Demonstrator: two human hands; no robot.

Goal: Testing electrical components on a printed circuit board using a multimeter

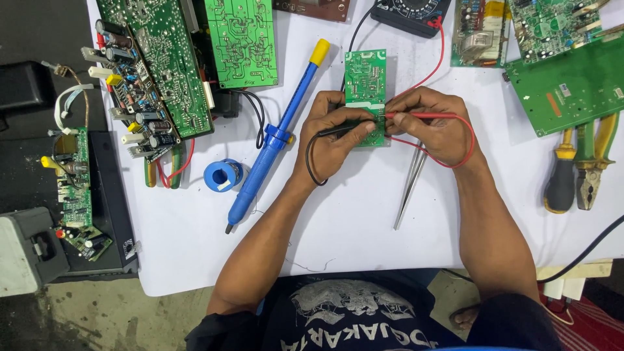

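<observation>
Small green circuit board (364, 91): light, stiff, probably fragile; best held by its edges. Left hand (335, 133) pinches black probe (344, 128); right hand (434, 123), at 3 o'clock, pinches red probe (422, 116)

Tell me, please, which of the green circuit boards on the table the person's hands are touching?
It is the small narrow board in the middle, under the black probe in the left hand and the red probe in the right hand; the other boards lie apart.

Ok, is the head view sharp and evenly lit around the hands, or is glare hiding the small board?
Head view: sharp, evenly lit; soft shadows under left hand and right hand; no glare on the small green board; white table cover bright, not blown out.
</observation>
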